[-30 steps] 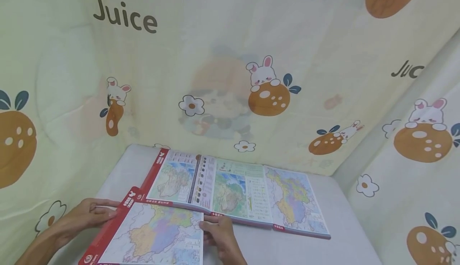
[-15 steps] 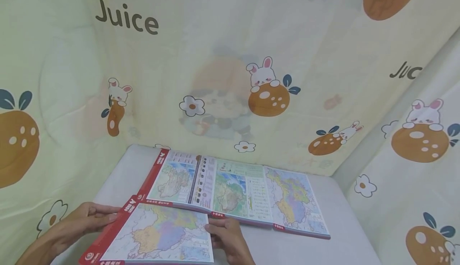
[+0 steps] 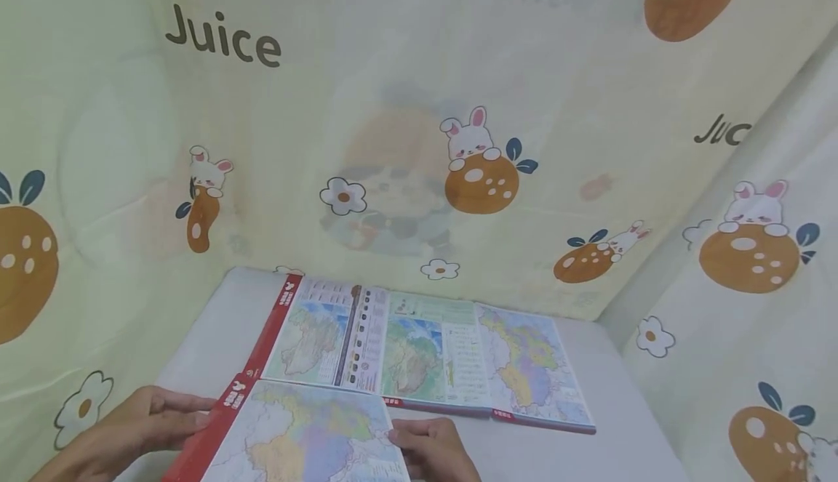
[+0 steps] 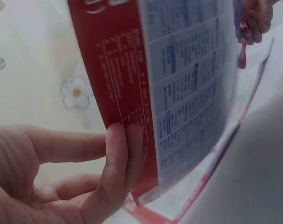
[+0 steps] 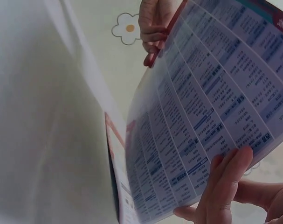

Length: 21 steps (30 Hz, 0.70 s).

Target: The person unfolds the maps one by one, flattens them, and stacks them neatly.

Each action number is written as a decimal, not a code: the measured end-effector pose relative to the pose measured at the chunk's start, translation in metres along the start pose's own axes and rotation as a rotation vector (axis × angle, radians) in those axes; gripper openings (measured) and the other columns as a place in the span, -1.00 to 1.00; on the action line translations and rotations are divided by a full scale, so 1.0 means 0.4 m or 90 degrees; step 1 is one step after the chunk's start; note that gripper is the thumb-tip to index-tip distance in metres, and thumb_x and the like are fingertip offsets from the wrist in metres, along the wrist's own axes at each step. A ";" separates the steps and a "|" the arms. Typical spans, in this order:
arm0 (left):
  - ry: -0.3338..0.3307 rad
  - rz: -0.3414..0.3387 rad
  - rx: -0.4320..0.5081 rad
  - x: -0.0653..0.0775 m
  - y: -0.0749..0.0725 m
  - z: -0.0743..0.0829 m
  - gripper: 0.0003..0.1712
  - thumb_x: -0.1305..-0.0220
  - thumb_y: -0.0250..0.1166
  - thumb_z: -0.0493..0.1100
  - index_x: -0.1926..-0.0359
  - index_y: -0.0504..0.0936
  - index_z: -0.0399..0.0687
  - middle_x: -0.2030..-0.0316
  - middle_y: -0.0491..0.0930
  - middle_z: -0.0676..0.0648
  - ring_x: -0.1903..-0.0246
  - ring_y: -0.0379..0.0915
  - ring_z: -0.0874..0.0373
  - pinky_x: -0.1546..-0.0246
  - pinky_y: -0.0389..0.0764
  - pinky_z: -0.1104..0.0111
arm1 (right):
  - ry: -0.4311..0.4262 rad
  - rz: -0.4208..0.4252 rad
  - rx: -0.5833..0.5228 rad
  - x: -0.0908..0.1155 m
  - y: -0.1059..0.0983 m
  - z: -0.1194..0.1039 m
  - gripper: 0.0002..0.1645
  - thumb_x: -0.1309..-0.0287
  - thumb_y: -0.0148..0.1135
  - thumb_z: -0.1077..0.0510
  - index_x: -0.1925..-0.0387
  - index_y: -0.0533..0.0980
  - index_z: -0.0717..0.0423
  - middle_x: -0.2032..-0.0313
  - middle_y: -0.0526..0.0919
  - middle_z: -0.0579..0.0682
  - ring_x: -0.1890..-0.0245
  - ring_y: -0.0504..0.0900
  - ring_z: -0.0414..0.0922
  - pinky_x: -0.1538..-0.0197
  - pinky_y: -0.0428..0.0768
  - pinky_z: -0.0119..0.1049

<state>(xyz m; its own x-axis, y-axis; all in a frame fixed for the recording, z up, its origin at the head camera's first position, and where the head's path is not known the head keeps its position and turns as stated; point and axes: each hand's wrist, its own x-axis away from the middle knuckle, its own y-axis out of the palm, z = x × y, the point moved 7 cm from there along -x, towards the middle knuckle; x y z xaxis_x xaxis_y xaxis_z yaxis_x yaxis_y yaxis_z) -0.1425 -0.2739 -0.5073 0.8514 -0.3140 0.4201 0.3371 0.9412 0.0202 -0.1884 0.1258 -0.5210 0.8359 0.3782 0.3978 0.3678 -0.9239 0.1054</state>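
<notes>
A flat map sheet (image 3: 308, 431) with a red left border is held up between both hands, nearest the person in the head view. My left hand (image 3: 153, 420) pinches that red border, thumb on one face and fingers on the other. At the opposite edge my right hand (image 3: 435, 447) pinches the sheet. The underside, covered in printed text tables, shows in the left wrist view as a text side (image 4: 190, 88) and bends slightly in the right wrist view. Behind it lies a row of maps: a terrain map (image 3: 314, 336), a green map (image 3: 412, 355) and a coloured map (image 3: 530, 369).
A pale table (image 3: 622, 395) carries the row of maps, which reaches near its back edge. Hanging cloth (image 3: 393, 67) with printed rabbits, oranges and flowers surrounds the table at the back and both sides.
Both hands have carried the map sheet right and toward the person, so its near edge now leaves the head view. The row of maps stays in place while the head view shifts slightly.
</notes>
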 end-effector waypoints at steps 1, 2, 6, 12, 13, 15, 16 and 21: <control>0.006 -0.003 -0.004 0.001 0.006 0.005 -0.36 -0.66 0.19 0.03 -0.47 0.52 -0.37 -0.12 0.84 -0.13 -0.03 0.80 0.02 -0.10 0.80 -0.05 | -0.004 -0.004 -0.005 0.006 -0.003 -0.002 -0.41 -0.44 0.36 0.20 -0.30 0.52 0.58 0.02 0.87 0.22 0.10 0.91 -0.04 -0.02 0.85 -0.10; 0.013 -0.010 -0.008 0.000 0.011 0.010 -0.36 -0.67 0.17 0.03 -0.47 0.52 -0.38 -0.12 0.84 -0.13 -0.03 0.80 0.01 -0.10 0.79 -0.03 | -0.010 -0.009 -0.009 0.011 -0.006 -0.004 -0.40 -0.45 0.35 0.20 -0.31 0.50 0.59 -0.01 0.86 0.23 0.08 0.91 -0.03 -0.04 0.84 -0.09; 0.037 -0.017 -0.019 -0.018 0.028 0.032 -0.31 -0.67 0.15 0.03 -0.52 0.42 -0.43 -0.13 0.84 -0.14 -0.04 0.83 -0.03 -0.11 0.77 -0.03 | -0.033 -0.015 -0.017 0.019 -0.026 -0.017 -0.34 -0.49 0.31 0.17 -0.37 0.43 0.61 -0.05 0.84 0.26 0.09 0.91 -0.04 0.00 0.85 -0.12; 0.043 0.071 -0.076 -0.082 0.034 0.051 -0.08 -0.58 0.27 0.15 -0.59 0.27 -0.47 -0.17 0.82 -0.18 0.00 0.85 0.01 -0.13 0.79 -0.06 | -0.060 0.025 0.024 0.000 -0.071 -0.045 -0.24 -0.51 0.29 0.12 -0.51 0.31 0.50 0.57 0.72 -0.23 0.50 0.65 -0.32 0.17 0.81 -0.35; 0.053 0.080 -0.090 -0.095 0.035 0.055 -0.06 -0.58 0.27 0.16 -0.60 0.26 -0.49 -0.18 0.81 -0.19 0.01 0.85 0.03 -0.13 0.79 -0.03 | -0.059 0.035 0.028 -0.004 -0.079 -0.048 -0.22 -0.50 0.30 0.12 -0.53 0.30 0.46 0.64 0.64 -0.28 0.52 0.58 -0.34 0.19 0.78 -0.37; 0.067 0.098 -0.102 -0.124 0.038 0.061 -0.03 -0.54 0.31 0.17 -0.59 0.26 -0.50 -0.18 0.81 -0.21 0.03 0.84 0.06 -0.11 0.79 0.05 | -0.064 0.058 0.034 -0.016 -0.095 -0.053 -0.22 -0.48 0.31 0.14 -0.55 0.30 0.41 0.65 0.63 -0.32 0.52 0.57 -0.34 0.22 0.76 -0.38; 0.078 0.101 -0.100 -0.139 0.041 0.062 -0.03 -0.54 0.32 0.15 -0.59 0.26 -0.51 -0.18 0.81 -0.22 0.04 0.84 0.07 -0.09 0.79 0.11 | -0.067 0.068 0.036 -0.024 -0.103 -0.054 -0.22 -0.48 0.31 0.15 -0.56 0.30 0.40 0.64 0.64 -0.32 0.50 0.59 -0.33 0.23 0.76 -0.38; 0.106 0.135 -0.073 -0.221 0.060 0.056 -0.05 -0.48 0.40 0.08 -0.60 0.28 -0.44 -0.16 0.82 -0.20 0.07 0.86 0.07 -0.03 0.80 0.23 | -0.062 0.126 0.049 -0.061 -0.142 -0.048 -0.22 -0.42 0.32 0.19 -0.57 0.34 0.31 0.47 0.81 -0.21 0.40 0.75 -0.25 0.22 0.79 -0.35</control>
<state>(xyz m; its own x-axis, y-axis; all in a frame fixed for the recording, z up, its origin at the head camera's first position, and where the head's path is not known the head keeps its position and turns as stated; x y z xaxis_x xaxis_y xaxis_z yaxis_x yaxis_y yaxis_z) -0.2185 -0.2209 -0.5237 0.9588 -0.1374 0.2485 0.1803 0.9706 -0.1593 -0.2377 0.1680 -0.5193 0.9288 0.1972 0.3139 0.2195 -0.9749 -0.0369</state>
